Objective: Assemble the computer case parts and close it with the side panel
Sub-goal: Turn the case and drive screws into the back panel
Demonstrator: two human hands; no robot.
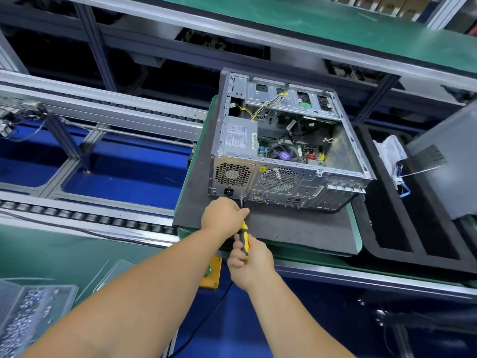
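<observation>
From the head view, the step in hand looks like driving a rear-panel screw below the power supply. The computer case point(286, 148) lies open-side up on a dark mat point(296, 228), just beyond both hands. The right hand point(251, 263) grips the screwdriver point(244, 236) handle; the left hand point(223, 214) curls round its shaft near the tip (the screw itself is hidden). Next comes steady turning with the tip kept seated. The side panel point(449, 161) stands apart at right.

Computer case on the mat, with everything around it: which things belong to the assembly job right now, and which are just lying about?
In the job:
computer case, open side up
screwdriver, tip at the case's rear panel
left hand near the shaft
right hand gripping the handle
grey side panel, at the right
tray of screws

Lying about:
plastic bag with blue cable
yellow box
</observation>
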